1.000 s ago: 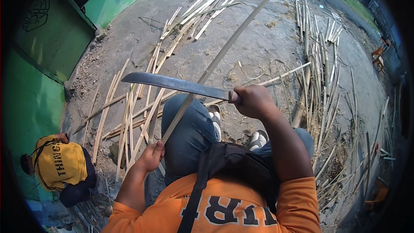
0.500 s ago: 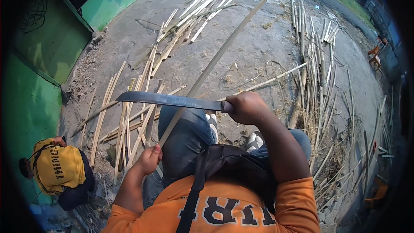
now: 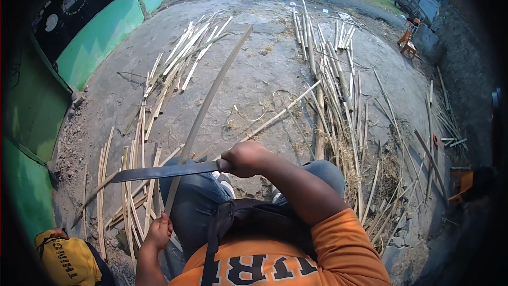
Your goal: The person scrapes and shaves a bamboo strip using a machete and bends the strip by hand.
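My right hand (image 3: pixel 246 159) is closed around the handle of a machete (image 3: pixel 159 172). Its long, dark blade points left and lies across a bamboo strip (image 3: pixel 216 86), over my left thigh. The near end of that strip is gripped in my left hand (image 3: pixel 159 231), thumb along it. From there the strip slants up and away over the ground, its far end raised. Blade and strip cross just beyond my left hand; the frames do not settle whether the edge has cut in.
Split bamboo strips (image 3: pixel 185 47) lie in a loose pile ahead, with more strips (image 3: pixel 105 190) at my left. A long heap of bamboo poles (image 3: pixel 317 74) runs along the right. A person in a yellow shirt (image 3: pixel 67 259) is low at the left, near the green wall (image 3: pixel 95 47).
The view has tilted up and turned right, so the surroundings sit lower and further left. My hands keep their holds; the machete still crosses the strip at nearly the same place.
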`<state>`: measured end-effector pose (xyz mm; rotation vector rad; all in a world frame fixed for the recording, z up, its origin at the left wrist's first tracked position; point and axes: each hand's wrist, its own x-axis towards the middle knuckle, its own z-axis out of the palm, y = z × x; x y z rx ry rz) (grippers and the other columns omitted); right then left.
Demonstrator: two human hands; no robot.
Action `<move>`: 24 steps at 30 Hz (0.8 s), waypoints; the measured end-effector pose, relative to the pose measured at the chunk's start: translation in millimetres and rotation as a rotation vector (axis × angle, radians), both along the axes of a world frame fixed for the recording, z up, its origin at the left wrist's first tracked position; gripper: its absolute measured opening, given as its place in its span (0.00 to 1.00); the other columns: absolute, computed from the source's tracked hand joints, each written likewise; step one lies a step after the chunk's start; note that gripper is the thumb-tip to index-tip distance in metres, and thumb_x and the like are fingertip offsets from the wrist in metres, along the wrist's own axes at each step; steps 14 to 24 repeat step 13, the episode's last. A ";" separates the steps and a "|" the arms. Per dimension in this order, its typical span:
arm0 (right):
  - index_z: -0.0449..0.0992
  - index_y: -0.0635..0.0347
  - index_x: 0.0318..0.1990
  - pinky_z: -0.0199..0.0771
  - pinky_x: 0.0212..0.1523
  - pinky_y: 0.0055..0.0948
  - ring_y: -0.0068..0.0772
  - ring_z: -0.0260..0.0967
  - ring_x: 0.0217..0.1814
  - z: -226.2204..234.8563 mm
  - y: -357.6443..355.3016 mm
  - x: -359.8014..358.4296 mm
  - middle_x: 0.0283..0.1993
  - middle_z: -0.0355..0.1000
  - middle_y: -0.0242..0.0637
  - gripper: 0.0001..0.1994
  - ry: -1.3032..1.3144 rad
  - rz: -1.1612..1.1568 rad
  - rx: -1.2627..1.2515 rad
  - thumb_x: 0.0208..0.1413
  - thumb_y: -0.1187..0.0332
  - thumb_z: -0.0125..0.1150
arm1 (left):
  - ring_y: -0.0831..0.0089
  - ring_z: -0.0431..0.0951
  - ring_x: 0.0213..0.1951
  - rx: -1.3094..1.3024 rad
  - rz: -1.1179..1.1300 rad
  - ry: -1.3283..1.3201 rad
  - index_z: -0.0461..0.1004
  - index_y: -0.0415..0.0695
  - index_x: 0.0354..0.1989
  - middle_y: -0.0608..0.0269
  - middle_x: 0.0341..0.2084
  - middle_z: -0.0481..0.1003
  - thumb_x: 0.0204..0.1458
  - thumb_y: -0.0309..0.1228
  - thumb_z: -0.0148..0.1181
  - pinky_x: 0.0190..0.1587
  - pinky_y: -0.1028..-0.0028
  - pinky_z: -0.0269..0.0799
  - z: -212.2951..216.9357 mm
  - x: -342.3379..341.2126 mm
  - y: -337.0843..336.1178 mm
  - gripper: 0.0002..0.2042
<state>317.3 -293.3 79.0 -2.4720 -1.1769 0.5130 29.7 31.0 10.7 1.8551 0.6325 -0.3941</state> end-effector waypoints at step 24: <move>0.83 0.53 0.47 0.79 0.51 0.48 0.53 0.81 0.50 1.0 -4.2 10.4 0.43 0.82 0.50 0.19 0.002 -0.135 0.033 0.59 0.50 0.62 | 0.65 0.72 0.28 0.328 -0.152 -0.181 0.71 0.40 0.29 0.60 0.21 0.70 0.74 0.57 0.38 0.36 0.63 0.69 17.2 5.3 -13.5 0.32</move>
